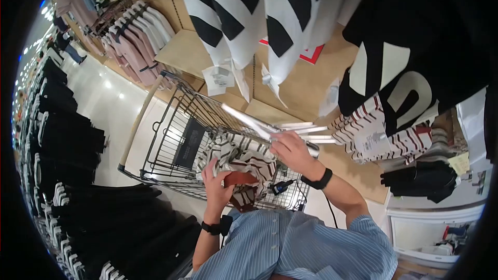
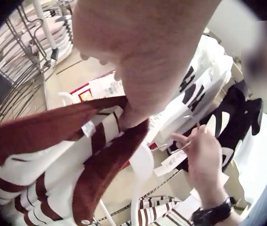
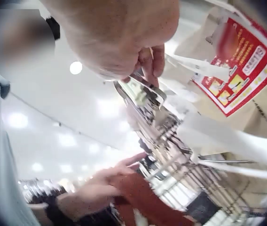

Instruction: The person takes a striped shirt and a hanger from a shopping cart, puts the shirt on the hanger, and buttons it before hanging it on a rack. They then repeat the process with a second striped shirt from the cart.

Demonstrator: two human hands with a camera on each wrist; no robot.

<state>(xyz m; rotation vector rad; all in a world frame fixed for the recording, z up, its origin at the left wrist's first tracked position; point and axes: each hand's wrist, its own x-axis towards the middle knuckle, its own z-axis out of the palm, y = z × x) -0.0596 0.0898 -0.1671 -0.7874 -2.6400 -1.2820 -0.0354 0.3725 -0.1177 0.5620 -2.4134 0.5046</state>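
Note:
In the head view the left hand (image 1: pixel 217 185) grips a striped garment (image 1: pixel 259 163) by its rust-brown collar (image 1: pixel 240 178), over the cart. The left wrist view shows that brown collar (image 2: pixel 53 117) spread below the left hand (image 2: pixel 138 56), with a small label inside the neck. My right hand (image 1: pixel 294 151) pinches white hangers (image 1: pixel 249 120) above the cart's right side. In the right wrist view, the right hand's (image 3: pixel 124 42) fingers curl at a hanger's hook, and white hanger arms (image 3: pixel 237 136) extend below it.
A wire cart (image 1: pixel 171 124) stands ahead with a dark sign on its side. White printed shirts (image 1: pixel 233 10) and black ones (image 1: pixel 415 46) hang above. Folded striped clothes (image 1: pixel 371 142) lie at right. Dark garments on hangers (image 1: pixel 114 212) line the left. A red sign (image 3: pixel 241 70) is near.

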